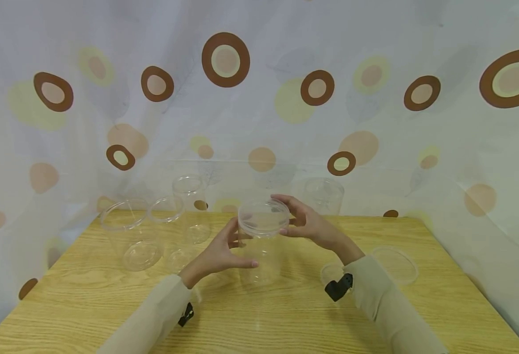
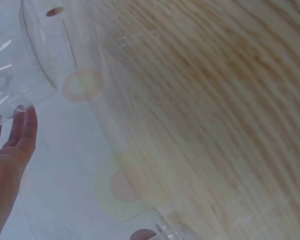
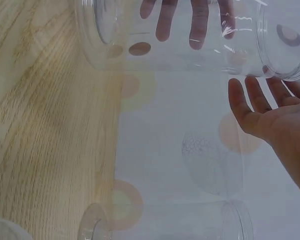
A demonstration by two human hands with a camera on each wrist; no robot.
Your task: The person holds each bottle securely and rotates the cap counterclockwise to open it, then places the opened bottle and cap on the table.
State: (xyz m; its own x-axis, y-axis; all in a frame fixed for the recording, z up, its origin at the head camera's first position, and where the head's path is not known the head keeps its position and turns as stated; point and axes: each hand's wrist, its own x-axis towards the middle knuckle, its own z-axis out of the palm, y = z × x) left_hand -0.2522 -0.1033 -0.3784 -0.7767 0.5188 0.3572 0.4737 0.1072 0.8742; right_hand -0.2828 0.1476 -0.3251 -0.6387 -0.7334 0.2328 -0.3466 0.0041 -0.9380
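In the middle of the wooden table (image 1: 286, 324) is an upright clear jar (image 1: 265, 251); the left hand (image 1: 218, 253) grasps its side, the right hand (image 1: 310, 225) its top rim. At right lie two clear discs (image 1: 395, 265), at left stand clear containers (image 1: 128, 241), and farther, to the right, one more container (image 1: 327, 196).

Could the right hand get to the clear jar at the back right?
Probably yes: nothing seems to stand between the right hand and the back jar, once it releases the middle jar.

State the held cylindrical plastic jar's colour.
Clear and colourless: the cylindrical plastic jar shows best in the right wrist view.
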